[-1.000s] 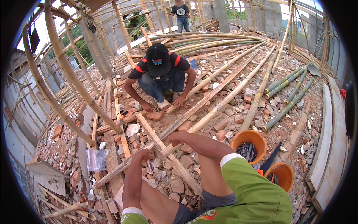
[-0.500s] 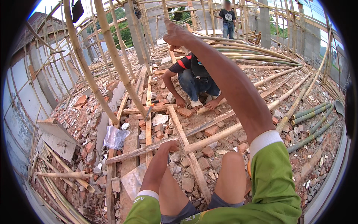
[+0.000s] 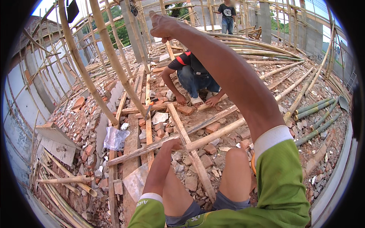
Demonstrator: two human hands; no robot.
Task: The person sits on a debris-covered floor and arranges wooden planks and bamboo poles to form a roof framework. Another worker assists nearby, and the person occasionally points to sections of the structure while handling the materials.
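My right arm is raised across the view, and my right hand (image 3: 164, 27) points up and to the left. Its index finger is stretched out, the others are curled, and nothing is in it. Low in front of me, my left hand (image 3: 172, 144) is bent over my left knee beside a crossing of wooden battens (image 3: 184, 138). Most of its fingers are hidden, so I cannot make out a hold. Beyond the battens a person (image 3: 195, 78) crouches, one hand by a broken brick (image 3: 185, 110) and the other at the end of a bamboo pole (image 3: 207, 106). A hammer (image 3: 149, 108) lies on a batten.
Broken bricks and rubble (image 3: 205, 167) cover the ground. Upright bamboo poles (image 3: 114, 57) stand at left. A clear plastic bag (image 3: 115, 138) lies on planks. Green bamboo pieces (image 3: 315, 110) and a shovel blade (image 3: 343, 102) lie at right. Another person (image 3: 227, 17) stands far back.
My right hand has moved left and slightly up, still pointing. My left hand stays by the battens. The whole view has shifted slightly, and the crouching person keeps about the same pose.
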